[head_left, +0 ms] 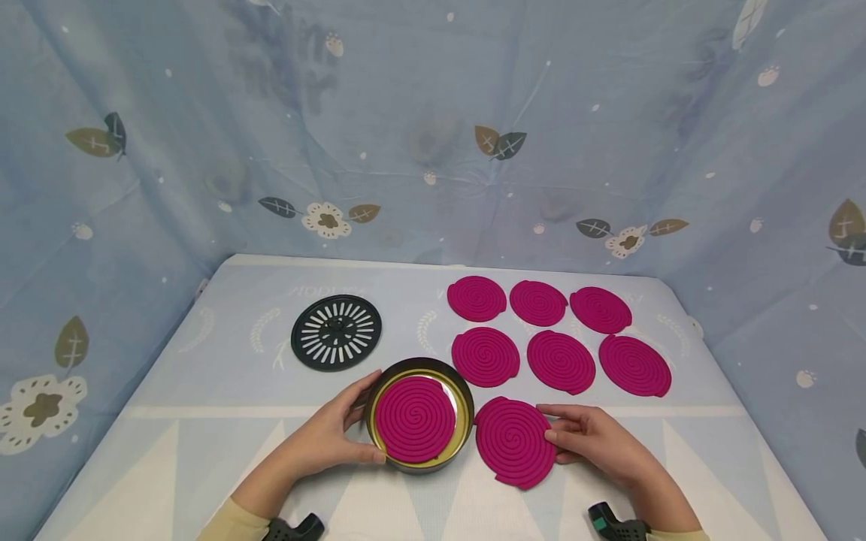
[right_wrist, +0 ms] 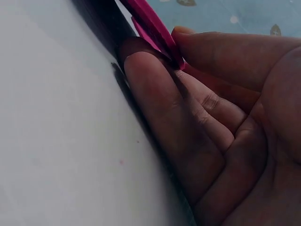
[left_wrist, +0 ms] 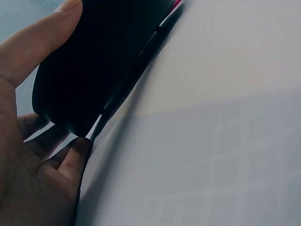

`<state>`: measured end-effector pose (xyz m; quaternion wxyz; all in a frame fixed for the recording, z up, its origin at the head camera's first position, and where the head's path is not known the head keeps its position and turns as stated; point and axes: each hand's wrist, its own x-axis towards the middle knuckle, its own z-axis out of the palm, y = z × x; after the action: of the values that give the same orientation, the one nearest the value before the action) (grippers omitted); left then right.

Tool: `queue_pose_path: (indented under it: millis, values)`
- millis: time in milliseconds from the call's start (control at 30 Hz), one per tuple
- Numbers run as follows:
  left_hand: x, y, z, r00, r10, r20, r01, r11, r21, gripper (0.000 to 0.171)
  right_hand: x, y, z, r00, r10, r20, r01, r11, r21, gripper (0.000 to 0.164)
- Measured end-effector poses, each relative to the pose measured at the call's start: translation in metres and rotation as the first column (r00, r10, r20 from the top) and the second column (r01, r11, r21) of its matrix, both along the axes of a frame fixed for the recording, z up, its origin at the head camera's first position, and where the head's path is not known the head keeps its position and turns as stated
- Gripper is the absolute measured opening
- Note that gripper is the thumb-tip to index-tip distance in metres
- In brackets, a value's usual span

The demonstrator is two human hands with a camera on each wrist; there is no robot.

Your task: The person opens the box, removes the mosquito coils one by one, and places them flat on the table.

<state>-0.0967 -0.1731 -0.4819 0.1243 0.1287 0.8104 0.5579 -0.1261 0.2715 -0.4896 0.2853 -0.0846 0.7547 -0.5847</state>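
Note:
My left hand (head_left: 341,430) grips the side of a round tin (head_left: 467,394), dark outside and gold inside, with the thumb near the front rim and the fingers around the left side. Inside the tin lies a magenta mosquito coil (head_left: 415,419). In the left wrist view the tin's dark wall (left_wrist: 89,61) sits between thumb and fingers. My right hand (head_left: 598,439) pinches the right edge of another mosquito coil (head_left: 514,442), just right of the tin. The right wrist view shows that coil's edge (right_wrist: 157,28) between thumb and fingers.
Several more magenta coils (head_left: 485,356) lie in two rows at the back right of the table. A black slotted round lid (head_left: 336,361) rests behind the tin to the left. Blue patterned cloth (head_left: 433,150) hangs around the table's back and sides.

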Motion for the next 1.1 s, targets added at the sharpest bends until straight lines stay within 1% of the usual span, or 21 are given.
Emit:
queue_pose_path:
  millis: [233, 400, 567, 833, 1100]
  values:
    - [0.000, -0.001, -0.001, 1.000, -0.003, -0.006, 0.003, 1.000, 0.001, 0.123, 0.001, 0.005, 0.007, 0.998, 0.004, -0.064, -0.001, 0.998, 0.059, 0.056]
    - [0.000, -0.001, -0.001, 1.000, -0.002, -0.007, 0.002, 1.000, 0.005, 0.123, 0.001, 0.009, 0.011, 0.997, -0.002, -0.082, 0.008, 0.998, 0.063, 0.052]
    - [0.000, 0.000, -0.001, 1.000, 0.002, -0.003, -0.002, 1.000, 0.006, 0.123, 0.000, 0.011, 0.014, 0.997, -0.015, -0.077, 0.020, 0.998, 0.066, 0.050]
    - [-0.001, 0.000, -0.001, 1.000, 0.008, -0.005, -0.008, 1.000, -0.002, 0.123, 0.001, 0.012, 0.016, 0.999, -0.028, -0.038, 0.030, 0.999, 0.037, 0.049]
    - [0.000, 0.000, -0.001, 1.000, 0.005, -0.006, -0.005, 1.000, 0.002, 0.123, 0.002, 0.016, 0.013, 0.999, -0.006, -0.033, 0.006, 1.000, -0.003, 0.047]
